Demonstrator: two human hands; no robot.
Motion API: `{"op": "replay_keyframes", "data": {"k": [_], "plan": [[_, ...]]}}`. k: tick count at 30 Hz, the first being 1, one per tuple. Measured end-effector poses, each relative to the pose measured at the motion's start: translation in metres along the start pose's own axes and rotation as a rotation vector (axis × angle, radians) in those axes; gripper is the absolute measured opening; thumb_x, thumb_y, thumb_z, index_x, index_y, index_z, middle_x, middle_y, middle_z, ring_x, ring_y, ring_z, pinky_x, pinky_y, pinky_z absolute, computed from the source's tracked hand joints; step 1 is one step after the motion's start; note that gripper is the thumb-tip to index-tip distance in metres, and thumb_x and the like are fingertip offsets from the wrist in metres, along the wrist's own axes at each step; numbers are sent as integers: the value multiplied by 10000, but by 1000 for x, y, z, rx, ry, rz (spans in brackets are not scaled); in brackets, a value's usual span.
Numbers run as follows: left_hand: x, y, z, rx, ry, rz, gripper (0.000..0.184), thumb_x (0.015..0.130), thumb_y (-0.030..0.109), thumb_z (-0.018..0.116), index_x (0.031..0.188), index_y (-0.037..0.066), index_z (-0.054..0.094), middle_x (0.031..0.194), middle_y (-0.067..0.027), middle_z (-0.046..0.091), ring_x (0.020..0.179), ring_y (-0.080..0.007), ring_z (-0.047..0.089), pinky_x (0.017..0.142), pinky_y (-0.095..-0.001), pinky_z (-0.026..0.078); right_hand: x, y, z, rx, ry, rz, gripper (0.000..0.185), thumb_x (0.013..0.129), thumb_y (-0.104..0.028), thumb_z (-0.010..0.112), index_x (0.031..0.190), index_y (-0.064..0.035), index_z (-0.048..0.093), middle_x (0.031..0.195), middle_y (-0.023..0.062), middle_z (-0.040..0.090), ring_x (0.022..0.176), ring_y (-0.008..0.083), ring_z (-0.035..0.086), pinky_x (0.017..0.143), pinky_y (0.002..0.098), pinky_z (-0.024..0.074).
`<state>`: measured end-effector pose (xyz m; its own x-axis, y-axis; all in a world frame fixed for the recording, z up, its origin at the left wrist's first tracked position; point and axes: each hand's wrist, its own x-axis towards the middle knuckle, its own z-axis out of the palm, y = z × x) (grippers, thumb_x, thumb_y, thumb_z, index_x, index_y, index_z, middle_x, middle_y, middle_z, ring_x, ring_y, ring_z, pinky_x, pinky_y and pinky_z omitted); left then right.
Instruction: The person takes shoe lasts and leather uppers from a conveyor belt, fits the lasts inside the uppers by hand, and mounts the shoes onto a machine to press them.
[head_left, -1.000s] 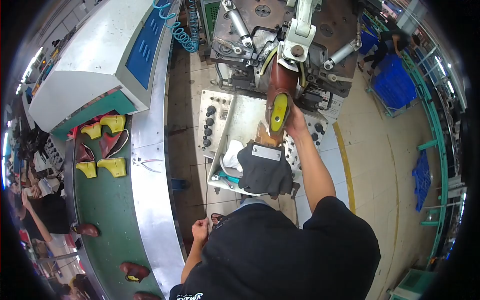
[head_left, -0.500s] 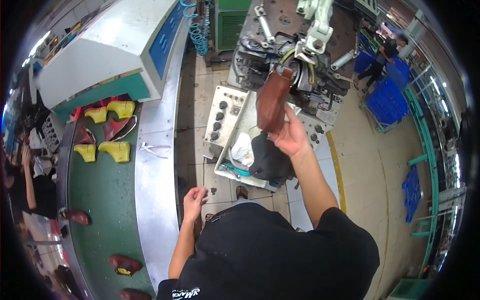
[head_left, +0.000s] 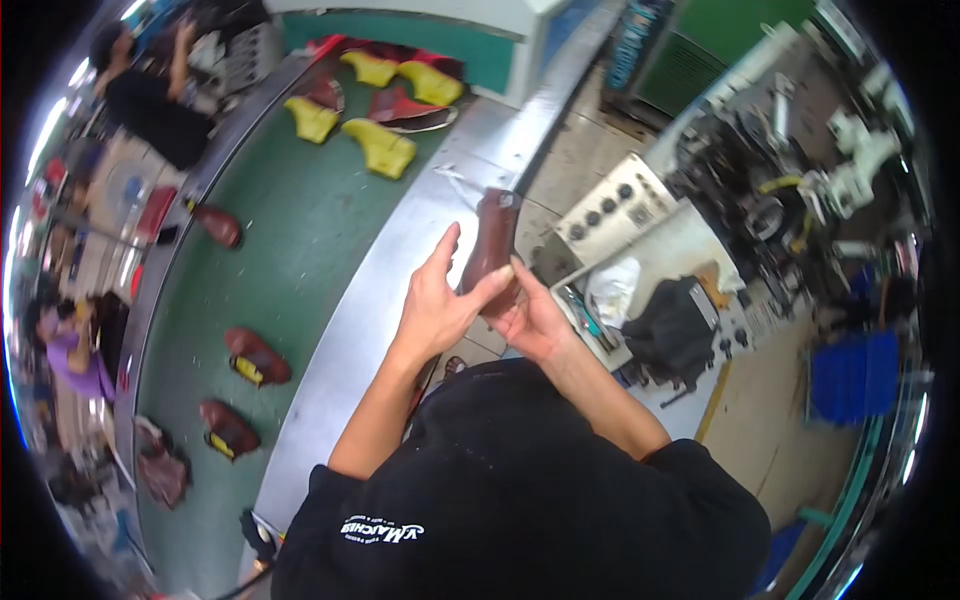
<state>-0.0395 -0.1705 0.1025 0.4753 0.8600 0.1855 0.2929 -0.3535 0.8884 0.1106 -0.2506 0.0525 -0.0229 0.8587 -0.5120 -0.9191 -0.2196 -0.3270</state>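
Left of frame: green belt (head_left: 310, 230) with brown boots (head_left: 258, 358) lying apart; yellow shoe forms (head_left: 382, 150) toward the top. Metal edge (head_left: 360, 325) runs alongside. Centre: left hand (head_left: 432, 312) spread, thumb against the held boot (head_left: 490, 242), which points up the frame. Right hand (head_left: 535, 322) curls round its lower end, gripping. Right of centre: tray (head_left: 695, 240) with white cloth (head_left: 613, 290); machine (head_left: 768, 215) upper right. Progress, judged: boot is off the machine, not yet on the belt; remaining work on it doesn't show.

Left grip (head_left: 436, 308) — splayed, right grip (head_left: 534, 318) — cupped
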Motion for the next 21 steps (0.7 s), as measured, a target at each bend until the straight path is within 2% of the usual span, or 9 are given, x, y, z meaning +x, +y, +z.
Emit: {"op": "replay_keyframes", "data": {"k": [3,4,7,8,9,12,15,18,21], "plan": [[9,7,-36,126,31,-285,699,885,433,735,1344,-60,546,1101,-305,702,1050,-465,681,914,-477,534,25,39,27,-250,72,103,522,1001,-450,619,1360,-84,520,1287,87,635,1139,216,655,1032,381,523],[4,-17,-39,136,175,-164,611,910,410,706,1295,-47,576,958,-281,725,929,-479,692,819,-495,549,39,51,27,-294,46,134,576,983,-505,624,1360,-83,518,1288,94,633,1138,206,651,1021,380,516],[-6,-61,-58,212,412,-193,596,923,406,691,1280,-58,579,990,-290,719,951,-469,695,811,-501,549,99,75,19,-526,-10,362,630,982,-537,610,1376,-58,501,1297,107,628,1120,218,658,965,376,535],[-7,-74,-71,235,473,-203,605,935,419,676,1286,-63,570,982,-300,713,937,-472,697,794,-503,551,102,75,27,-656,-49,369,645,981,-541,614,1368,-37,503,1274,133,645,1088,233,677,886,361,559],[-6,-92,-84,332,544,-249,621,939,443,672,1294,-56,568,982,-299,714,930,-471,700,796,-508,551,105,77,32,-818,-53,271,699,965,-536,643,1373,12,495,1342,214,598,1062,281,698,831,354,581],[-2,-141,-121,441,773,-336,673,942,462,666,1385,-25,527,994,-293,716,949,-468,700,815,-508,546,124,66,26,-1069,-141,98,620,973,-463,654,1330,30,531,1194,207,691,932,254,736,793,339,575],[4,-200,-145,441,992,-355,715,964,443,641,1468,-23,445,1104,-336,678,1070,-465,665,897,-488,521,152,44,0,-1340,-185,-66,571,959,-413,672,1293,37,561,1070,190,747,856,240,748,770,337,568],[-6,-281,-146,397,958,-530,700,987,417,608,1483,-37,417,1140,-351,659,1106,-482,639,928,-483,505,184,16,-15,-1581,-165,-237,519,919,-382,706,1250,6,607,1020,172,764,809,262,750,749,371,566],[-43,-345,-121,492,850,-716,685,1008,383,572,1488,-68,386,1139,-356,655,1086,-501,635,928,-488,500,212,-12,-11,-1709,-209,-300,498,951,-361,694,1272,6,590,1016,177,759,796,196,741,690,316,569]]}}
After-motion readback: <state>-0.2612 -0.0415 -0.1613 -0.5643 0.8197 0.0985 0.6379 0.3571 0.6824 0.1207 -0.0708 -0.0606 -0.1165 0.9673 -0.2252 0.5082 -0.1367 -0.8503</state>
